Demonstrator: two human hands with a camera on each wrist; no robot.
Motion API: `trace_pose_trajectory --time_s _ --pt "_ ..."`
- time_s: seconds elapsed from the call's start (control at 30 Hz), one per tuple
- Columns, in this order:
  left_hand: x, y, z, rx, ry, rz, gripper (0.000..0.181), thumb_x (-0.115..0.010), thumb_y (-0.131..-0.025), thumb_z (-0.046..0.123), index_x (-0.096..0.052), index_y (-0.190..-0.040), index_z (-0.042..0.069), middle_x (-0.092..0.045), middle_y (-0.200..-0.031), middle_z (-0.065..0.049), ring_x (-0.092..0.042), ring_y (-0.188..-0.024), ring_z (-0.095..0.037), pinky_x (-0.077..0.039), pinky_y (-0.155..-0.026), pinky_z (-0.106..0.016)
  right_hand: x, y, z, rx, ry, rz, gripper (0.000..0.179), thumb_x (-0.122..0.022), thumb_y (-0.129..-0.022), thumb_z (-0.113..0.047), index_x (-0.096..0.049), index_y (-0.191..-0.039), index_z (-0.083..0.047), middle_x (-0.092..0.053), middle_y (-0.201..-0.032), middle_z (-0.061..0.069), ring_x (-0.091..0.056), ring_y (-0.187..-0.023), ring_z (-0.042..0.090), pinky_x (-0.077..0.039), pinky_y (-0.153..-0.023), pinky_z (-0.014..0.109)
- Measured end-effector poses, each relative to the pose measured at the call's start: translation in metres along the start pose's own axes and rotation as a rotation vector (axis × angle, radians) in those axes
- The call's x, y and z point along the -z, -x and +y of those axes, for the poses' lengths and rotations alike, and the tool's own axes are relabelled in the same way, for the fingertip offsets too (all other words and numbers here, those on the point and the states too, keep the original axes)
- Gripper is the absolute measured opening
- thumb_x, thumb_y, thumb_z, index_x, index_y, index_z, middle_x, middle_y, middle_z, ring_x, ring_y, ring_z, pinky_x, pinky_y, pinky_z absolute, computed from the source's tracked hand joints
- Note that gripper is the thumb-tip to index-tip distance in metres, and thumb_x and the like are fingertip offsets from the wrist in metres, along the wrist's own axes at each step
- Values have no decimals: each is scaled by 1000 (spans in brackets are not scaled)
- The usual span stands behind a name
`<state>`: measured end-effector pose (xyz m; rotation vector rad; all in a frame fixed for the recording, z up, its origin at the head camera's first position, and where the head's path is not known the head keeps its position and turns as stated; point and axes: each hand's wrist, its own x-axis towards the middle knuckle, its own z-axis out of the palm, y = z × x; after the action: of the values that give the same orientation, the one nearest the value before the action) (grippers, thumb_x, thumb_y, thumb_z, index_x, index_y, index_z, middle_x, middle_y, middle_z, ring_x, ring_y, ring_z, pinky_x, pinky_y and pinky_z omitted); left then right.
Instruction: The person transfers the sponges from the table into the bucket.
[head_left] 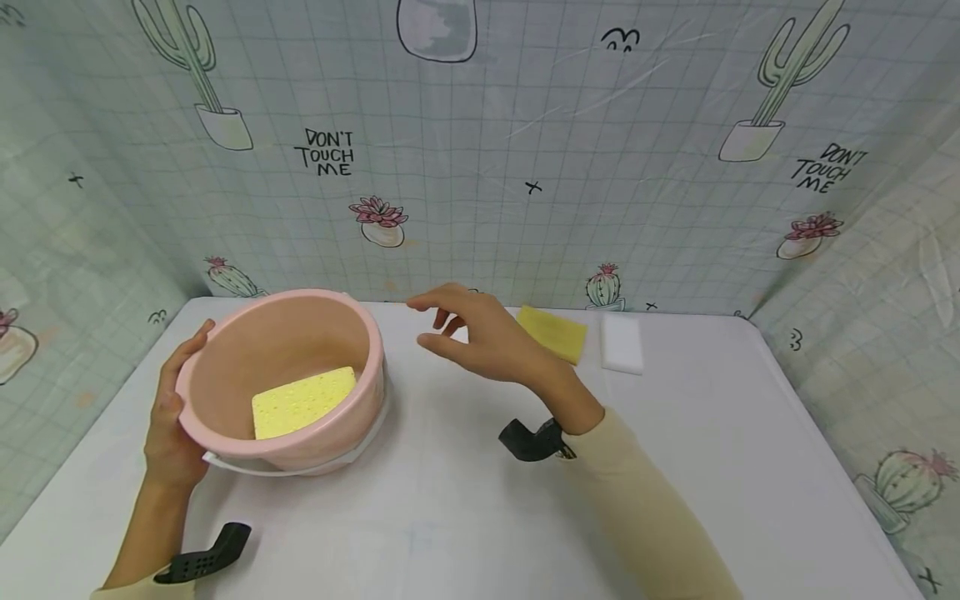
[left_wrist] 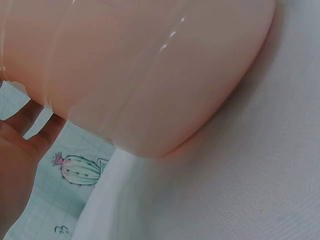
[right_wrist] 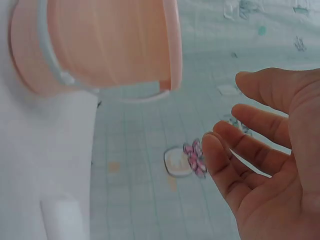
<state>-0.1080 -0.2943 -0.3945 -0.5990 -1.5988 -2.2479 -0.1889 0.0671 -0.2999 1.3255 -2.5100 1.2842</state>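
A pink bucket (head_left: 300,312) with a pale handle stands on the left of the white table, a yellow sponge (head_left: 303,402) lying inside it. Holding the bucket at its left side is my left hand (head_left: 168,425), its fingers along the wall and rim. The left wrist view shows fingers (left_wrist: 47,132) against the bucket's outer wall. My right hand (head_left: 487,337) hovers in the air right of the bucket, fingers loosely bent and thumb apart, with nothing in it. In the right wrist view the same hand (right_wrist: 270,155) is beside the bucket (right_wrist: 110,45), not touching it.
At the back of the table lie a flat yellow piece (head_left: 555,333) and a white rectangular block (head_left: 622,343). A pale object (right_wrist: 62,217) lies on the table at the lower left of the right wrist view. A cactus-print curtain (head_left: 480,167) rises behind the table and along both sides.
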Motion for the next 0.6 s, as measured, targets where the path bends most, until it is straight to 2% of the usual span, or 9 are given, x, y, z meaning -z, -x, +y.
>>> trace_pose_trajectory --time_s 0.3,0.6 --pt "0 1 -1 -14 10 -8 58 -39 -92 22 -30 -148 6 -15 -158 -9 -25 -139 -22 -36 -103 -25 17 35 31 -86 18 96 40 -65 -92 -16 -57 -131 -10 -57 -123 -1 -57 -95 17 -50 -84 26" --pt "-1 1 -2 -17 16 -2 58 -39 -92 22 -30 -147 6 -16 -157 -8 -24 -139 -21 -35 -104 -25 18 60 58 -177 -2 152 40 -67 -90 -15 -59 -129 -10 -57 -119 2 -56 -96 18 -52 -82 31"
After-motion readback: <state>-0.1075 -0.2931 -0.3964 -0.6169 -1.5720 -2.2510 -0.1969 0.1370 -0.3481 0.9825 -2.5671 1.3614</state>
